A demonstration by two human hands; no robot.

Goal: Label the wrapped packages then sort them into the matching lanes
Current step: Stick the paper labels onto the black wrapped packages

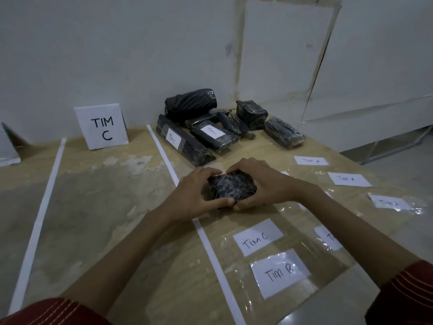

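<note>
A small black wrapped package (230, 186) rests on the wooden table, held from both sides. My left hand (195, 192) grips its left side and my right hand (262, 184) its right side; the fingertips of both meet at its far edge, where a bit of pale tape or label shows. Behind it lies a pile of black wrapped packages (192, 103); a long one (185, 144) and a flat one (212, 136) carry white "TIM C" labels. Loose paper labels lie to the right: "TIM C" (257, 236), "TIM B" (280, 273), "TIM A" (349, 179).
A standing "TIM C" sign (102, 126) marks the lane left of the white tape line (164, 153). Another tape line (44, 200) runs further left, beside part of a second sign (7, 148). Clear plastic film (304, 214) covers the labels. The table's right edge drops off.
</note>
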